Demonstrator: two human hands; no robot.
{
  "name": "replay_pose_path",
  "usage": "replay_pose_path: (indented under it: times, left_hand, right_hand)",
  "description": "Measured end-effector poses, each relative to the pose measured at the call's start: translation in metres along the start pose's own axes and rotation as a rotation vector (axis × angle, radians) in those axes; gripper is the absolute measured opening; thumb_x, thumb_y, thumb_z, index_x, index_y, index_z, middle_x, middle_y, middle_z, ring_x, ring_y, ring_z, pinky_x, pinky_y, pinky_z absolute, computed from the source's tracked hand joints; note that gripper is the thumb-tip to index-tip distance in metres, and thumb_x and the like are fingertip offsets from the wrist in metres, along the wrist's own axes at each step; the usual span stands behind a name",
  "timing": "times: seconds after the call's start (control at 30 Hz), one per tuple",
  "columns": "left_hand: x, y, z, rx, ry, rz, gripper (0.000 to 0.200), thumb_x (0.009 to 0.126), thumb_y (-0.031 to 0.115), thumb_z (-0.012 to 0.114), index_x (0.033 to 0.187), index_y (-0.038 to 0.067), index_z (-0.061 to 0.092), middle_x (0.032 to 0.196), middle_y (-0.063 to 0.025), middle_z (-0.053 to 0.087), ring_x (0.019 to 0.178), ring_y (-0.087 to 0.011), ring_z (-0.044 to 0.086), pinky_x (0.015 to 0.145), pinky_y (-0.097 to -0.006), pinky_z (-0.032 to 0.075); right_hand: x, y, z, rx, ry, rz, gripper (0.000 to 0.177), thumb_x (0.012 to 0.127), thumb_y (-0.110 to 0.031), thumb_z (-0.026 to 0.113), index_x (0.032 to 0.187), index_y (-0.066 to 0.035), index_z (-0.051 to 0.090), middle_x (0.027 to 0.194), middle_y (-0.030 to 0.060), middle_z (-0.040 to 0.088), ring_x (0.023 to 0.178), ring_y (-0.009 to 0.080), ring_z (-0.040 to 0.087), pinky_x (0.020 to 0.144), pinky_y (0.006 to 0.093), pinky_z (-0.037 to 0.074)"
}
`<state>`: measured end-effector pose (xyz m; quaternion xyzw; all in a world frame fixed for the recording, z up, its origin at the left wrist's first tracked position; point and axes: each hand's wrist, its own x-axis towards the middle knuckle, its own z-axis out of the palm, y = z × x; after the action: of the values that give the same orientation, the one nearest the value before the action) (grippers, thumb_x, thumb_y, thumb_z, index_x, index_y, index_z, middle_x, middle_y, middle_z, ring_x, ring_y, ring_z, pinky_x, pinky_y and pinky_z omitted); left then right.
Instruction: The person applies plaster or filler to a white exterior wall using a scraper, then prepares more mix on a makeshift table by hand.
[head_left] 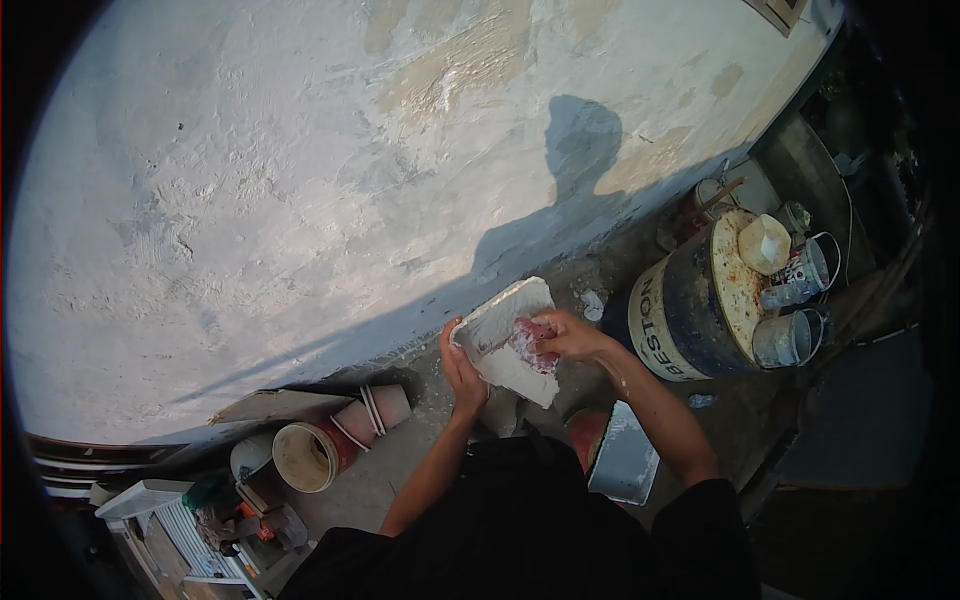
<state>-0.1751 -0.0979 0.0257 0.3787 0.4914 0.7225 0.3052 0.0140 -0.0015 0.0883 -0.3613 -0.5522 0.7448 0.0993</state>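
My left hand is wrapped round the left edge of a shallow, white-smeared tray held in front of my body. White paste coats its inside. My right hand is closed on a reddish-pink piece smeared with white, pressed against the tray's inner right side. Whether this piece is a cloth, a sponge or a scraper cannot be made out. Ahead of both hands stands a patchy white plastered wall, with my shadow falling on it.
On my right stands a dark drum with a pale band, bearing metal cans and a cut plastic container. Buckets lie at the lower left near a slatted white rack. A grey panel is by my right side.
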Motion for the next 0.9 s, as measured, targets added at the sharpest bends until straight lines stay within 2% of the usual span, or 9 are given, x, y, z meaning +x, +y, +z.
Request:
replay_pose_path:
  times: [0.23, 0.33, 0.43, 0.53, 0.73, 0.9]
  left_hand:
    - [0.000, -0.007, -0.003, -0.037, -0.032, -0.040, 0.049, 0.105, 0.032, 0.027, 0.134, -0.004, 0.041, 0.134, -0.0161, 0.047, 0.122, -0.0240, 0.045, 0.106, -0.0362, 0.033]
    - [0.001, -0.004, -0.004, 0.003, -0.017, -0.019, 0.048, 0.105, 0.031, 0.027, 0.134, -0.004, 0.041, 0.134, -0.0160, 0.047, 0.122, -0.0240, 0.045, 0.106, -0.0362, 0.033]
    - [0.004, -0.001, -0.003, 0.040, 0.005, 0.005, 0.048, 0.105, 0.031, 0.027, 0.134, -0.004, 0.042, 0.133, -0.0160, 0.048, 0.122, -0.0239, 0.045, 0.105, -0.0362, 0.033]
    - [0.006, -0.002, -0.004, 0.055, 0.011, 0.010, 0.048, 0.105, 0.031, 0.027, 0.134, -0.004, 0.042, 0.133, -0.0164, 0.048, 0.123, -0.0243, 0.046, 0.106, -0.0363, 0.033]
    - [0.007, -0.008, -0.006, 0.061, -0.001, -0.002, 0.047, 0.105, 0.031, 0.027, 0.132, -0.005, 0.044, 0.133, -0.0173, 0.049, 0.123, -0.0250, 0.046, 0.106, -0.0364, 0.033]
    - [0.007, -0.006, -0.005, 0.031, -0.012, -0.014, 0.047, 0.105, 0.031, 0.027, 0.133, -0.004, 0.043, 0.132, -0.0166, 0.049, 0.122, -0.0246, 0.047, 0.105, -0.0363, 0.034]
  right_hand:
    - [0.004, -0.009, -0.007, -0.021, -0.067, -0.015, 0.034, 0.085, 0.002, 0.066, 0.119, 0.003, 0.059, 0.097, 0.0018, 0.066, 0.085, 0.0062, 0.060, 0.074, 0.0231, 0.050]
    - [0.006, -0.011, -0.002, 0.038, -0.050, -0.039, 0.035, 0.085, 0.002, 0.066, 0.120, 0.003, 0.059, 0.096, 0.0014, 0.066, 0.082, 0.0060, 0.060, 0.072, 0.0223, 0.050]
    - [0.010, -0.009, 0.002, 0.039, 0.032, 0.027, 0.036, 0.085, 0.001, 0.067, 0.119, 0.006, 0.058, 0.093, 0.0038, 0.066, 0.079, 0.0074, 0.060, 0.066, 0.0232, 0.050]
    - [0.009, -0.012, 0.005, 0.032, 0.037, 0.077, 0.033, 0.085, 0.000, 0.067, 0.117, 0.007, 0.059, 0.093, 0.0041, 0.066, 0.079, 0.0078, 0.060, 0.066, 0.0234, 0.050]
    - [0.010, -0.012, 0.002, 0.058, 0.000, -0.025, 0.031, 0.085, 0.001, 0.067, 0.115, 0.007, 0.060, 0.094, 0.0047, 0.067, 0.079, 0.0081, 0.061, 0.066, 0.0233, 0.051]
    - [0.010, -0.012, 0.006, 0.089, 0.032, -0.024, 0.033, 0.085, 0.001, 0.066, 0.118, 0.006, 0.059, 0.096, 0.0042, 0.067, 0.081, 0.0075, 0.060, 0.067, 0.0231, 0.050]
